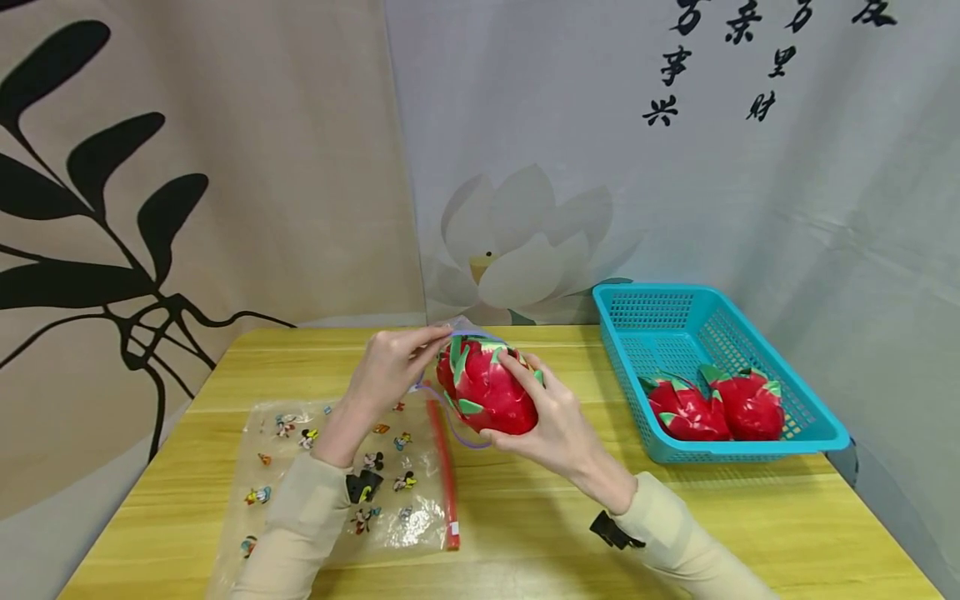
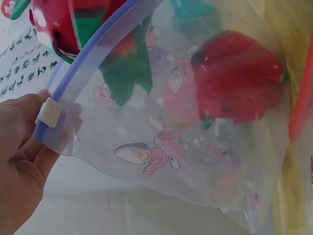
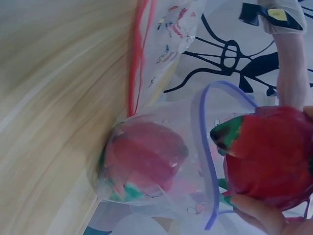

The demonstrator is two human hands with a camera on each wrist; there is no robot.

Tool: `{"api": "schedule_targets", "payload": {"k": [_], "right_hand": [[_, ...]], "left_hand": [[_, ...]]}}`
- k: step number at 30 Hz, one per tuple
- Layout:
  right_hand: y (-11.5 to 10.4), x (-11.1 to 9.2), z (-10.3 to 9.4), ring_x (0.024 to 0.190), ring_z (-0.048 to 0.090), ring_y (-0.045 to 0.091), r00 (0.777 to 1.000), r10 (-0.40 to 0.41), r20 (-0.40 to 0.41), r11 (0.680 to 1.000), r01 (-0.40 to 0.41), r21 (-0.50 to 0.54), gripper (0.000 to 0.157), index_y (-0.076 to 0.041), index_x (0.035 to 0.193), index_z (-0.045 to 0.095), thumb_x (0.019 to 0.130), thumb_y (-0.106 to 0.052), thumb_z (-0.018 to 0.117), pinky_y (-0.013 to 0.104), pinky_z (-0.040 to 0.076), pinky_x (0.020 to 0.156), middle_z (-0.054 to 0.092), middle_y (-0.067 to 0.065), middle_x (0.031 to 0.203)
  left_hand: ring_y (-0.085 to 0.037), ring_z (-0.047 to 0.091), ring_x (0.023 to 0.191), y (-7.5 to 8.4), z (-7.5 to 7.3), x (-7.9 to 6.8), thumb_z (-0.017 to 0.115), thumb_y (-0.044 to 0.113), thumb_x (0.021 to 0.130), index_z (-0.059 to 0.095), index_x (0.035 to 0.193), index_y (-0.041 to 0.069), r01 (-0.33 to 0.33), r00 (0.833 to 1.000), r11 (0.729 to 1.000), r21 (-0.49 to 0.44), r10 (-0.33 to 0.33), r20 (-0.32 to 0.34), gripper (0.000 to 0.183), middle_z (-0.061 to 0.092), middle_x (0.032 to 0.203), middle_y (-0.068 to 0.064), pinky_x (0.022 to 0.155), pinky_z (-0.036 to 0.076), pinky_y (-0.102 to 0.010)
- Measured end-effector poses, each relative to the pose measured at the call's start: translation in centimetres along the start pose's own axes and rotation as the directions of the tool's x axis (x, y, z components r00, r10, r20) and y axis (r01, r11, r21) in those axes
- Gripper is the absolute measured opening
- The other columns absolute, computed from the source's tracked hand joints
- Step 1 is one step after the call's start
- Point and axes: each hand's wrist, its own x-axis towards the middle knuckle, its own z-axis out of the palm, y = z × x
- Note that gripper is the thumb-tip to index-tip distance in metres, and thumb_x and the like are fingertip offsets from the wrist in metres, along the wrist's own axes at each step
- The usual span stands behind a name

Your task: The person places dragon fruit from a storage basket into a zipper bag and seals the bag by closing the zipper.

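My left hand [image 1: 392, 367] pinches the purple zip edge of a clear slider bag [image 2: 195, 147] beside its white slider [image 2: 49, 112]. Cartoon figures are printed on the bag, and its mouth gapes. One red dragon fruit [image 3: 144, 154] with green scales sits low inside, seen through the film. In my right hand [image 1: 558, 425] is a second dragon fruit [image 1: 491, 390], gripped with fingers over its top and thumb underneath. This fruit is at the bag's mouth, partly overlapped by the purple rim in the head view.
A flat, clear bag with a red zip [image 1: 442, 467] lies on the wooden table [image 1: 525, 542], under my left forearm. At the right, a blue plastic basket [image 1: 750, 333] holds two more dragon fruits [image 1: 750, 406]. A printed curtain [image 1: 315, 167] hangs behind the table.
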Motion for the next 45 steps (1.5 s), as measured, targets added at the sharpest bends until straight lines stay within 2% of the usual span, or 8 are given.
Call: {"api": "schedule_targets", "payload": {"k": [7,14,21,26,29,36,41,45], "right_hand": [[0.6,0.0,0.9,0.108,0.058,0.030,0.990,-0.143,0.006,0.978,0.142,-0.151,0.087,-0.021,0.136,0.041,0.061,-0.040,0.082,0.034,0.057,0.074,0.044,0.017,0.132],[1.6,0.2,1.8,0.113,0.054,0.035,0.947,-0.321,0.019,0.914,0.315,-0.257,0.086,-0.020,0.134,0.043,0.060,-0.039,0.083,0.041,0.056,0.078,0.041,0.023,0.135],[1.8,0.8,2.1,0.124,0.043,0.032,0.910,-0.396,0.122,0.862,0.414,-0.293,0.081,-0.025,0.134,0.043,0.064,-0.040,0.081,0.042,0.056,0.076,0.038,0.020,0.139],[1.9,1.3,2.2,0.126,0.040,0.034,0.887,-0.423,0.183,0.832,0.461,-0.308,0.079,-0.027,0.134,0.043,0.066,-0.042,0.079,0.039,0.057,0.074,0.035,0.019,0.141],[1.8,1.7,2.2,0.125,0.041,0.036,0.868,-0.446,0.217,0.797,0.495,-0.346,0.076,-0.027,0.133,0.044,0.067,-0.043,0.079,0.037,0.057,0.073,0.035,0.018,0.142],[1.5,2.9,2.6,0.120,0.047,0.036,0.814,-0.526,0.247,0.700,0.579,-0.418,0.068,-0.024,0.129,0.048,0.070,-0.035,0.079,0.043,0.046,0.097,0.042,0.019,0.136],[1.1,3.8,2.5,0.117,0.052,0.032,0.787,-0.554,0.272,0.641,0.612,-0.463,0.053,-0.021,0.121,0.055,0.073,-0.018,0.077,0.040,0.044,0.100,0.052,0.018,0.128],[1.0,4.0,2.8,0.119,0.052,0.031,0.763,-0.564,0.315,0.587,0.639,-0.497,0.055,-0.021,0.123,0.055,0.072,-0.015,0.076,0.039,0.044,0.100,0.053,0.017,0.129]], "left_hand": [[-0.021,0.070,0.074,0.1,0.4,0.2,0.066,0.006,0.082,0.071,0.095,0.002,0.005,1.000,0.999,0.033,-0.004,-0.024,0.015,0.072,0.092,-0.013,0.059,0.056,-0.024],[-0.021,0.070,0.073,0.4,0.6,0.5,0.067,0.008,0.082,0.071,0.096,0.003,0.010,0.999,0.998,0.058,-0.007,-0.042,0.016,0.072,0.090,-0.013,0.058,0.056,-0.025],[-0.021,0.070,0.075,0.6,0.7,0.7,0.068,0.004,0.080,0.071,0.095,0.006,-0.023,0.997,0.998,0.064,0.027,-0.068,0.016,0.073,0.089,-0.010,0.060,0.057,-0.027],[-0.022,0.070,0.079,0.6,0.6,0.7,0.066,0.008,0.082,0.071,0.096,0.006,-0.012,0.998,0.997,0.076,0.017,-0.067,0.015,0.073,0.090,-0.009,0.064,0.057,-0.029],[-0.022,0.070,0.078,0.6,0.6,0.6,0.066,0.010,0.083,0.071,0.097,0.006,-0.005,0.998,0.997,0.076,0.009,-0.062,0.015,0.073,0.090,-0.010,0.065,0.057,-0.029],[-0.023,0.070,0.075,0.5,0.4,0.5,0.068,0.004,0.080,0.071,0.096,0.004,-0.024,0.997,0.997,0.067,0.028,-0.067,0.016,0.073,0.087,-0.011,0.062,0.057,-0.029],[-0.023,0.070,0.074,0.4,0.3,0.5,0.069,0.003,0.078,0.071,0.095,0.003,-0.042,0.997,0.998,0.056,0.046,-0.058,0.017,0.072,0.088,-0.012,0.062,0.057,-0.028],[-0.022,0.070,0.072,0.3,0.2,0.4,0.069,0.002,0.078,0.071,0.095,0.002,-0.046,0.998,0.997,0.056,0.049,-0.049,0.018,0.072,0.088,-0.012,0.060,0.056,-0.026]]}}
